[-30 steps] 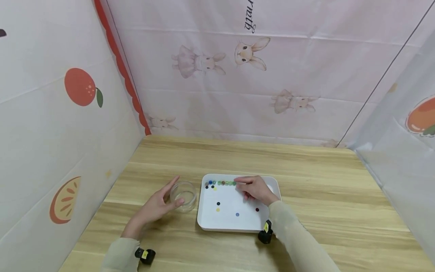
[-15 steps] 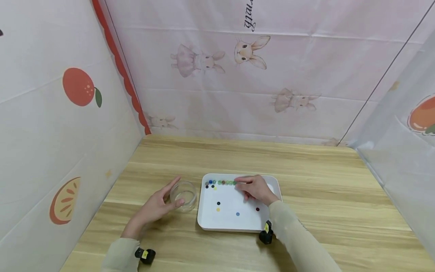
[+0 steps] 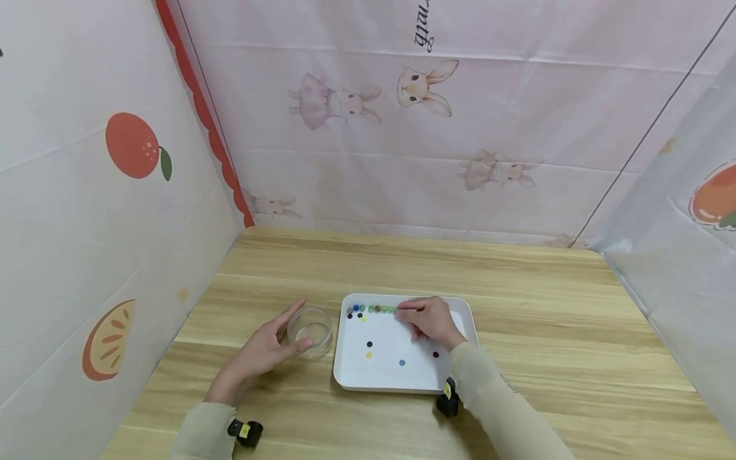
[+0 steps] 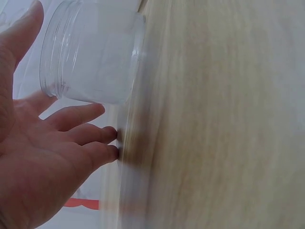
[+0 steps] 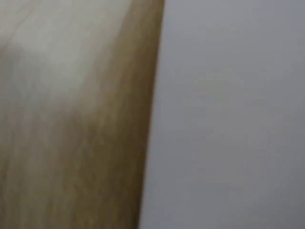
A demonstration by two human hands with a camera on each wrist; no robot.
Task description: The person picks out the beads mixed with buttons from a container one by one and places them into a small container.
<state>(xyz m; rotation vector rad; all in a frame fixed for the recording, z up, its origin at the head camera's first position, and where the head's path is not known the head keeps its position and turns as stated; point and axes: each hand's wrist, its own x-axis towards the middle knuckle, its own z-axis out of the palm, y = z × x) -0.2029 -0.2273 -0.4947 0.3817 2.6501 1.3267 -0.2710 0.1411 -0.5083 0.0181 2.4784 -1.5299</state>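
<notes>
My left hand point(image 3: 264, 345) lies around a clear plastic jar point(image 3: 310, 332) on the table, thumb at its near side and index finger at its far side. In the left wrist view the fingers are loosely extended and the jar point(image 4: 95, 52) looks transparent and lidless. Over the white tray point(image 3: 385, 377), my right hand point(image 3: 434, 319) pinches a green bead point(image 3: 396, 310) at the right end of a row of small round beads point(image 3: 377, 308) by the far wall. The fingertips partly hide that bead. The right wrist view shows only the blurred tray point(image 5: 228, 114) and table, no hand.
Below the row lie two black beads and a yellow bead point(image 3: 363, 319). Further forward are a black bead point(image 3: 370, 344), another yellow bead point(image 3: 368, 354), a blue bead point(image 3: 402, 363) and a dark red bead point(image 3: 436, 354). The wooden table point(image 3: 563, 332) meets printed cloth walls.
My right hand has shifted very slightly, its fingertips now covering more of the end green bead. The left hand, jar and other beads stay where they were.
</notes>
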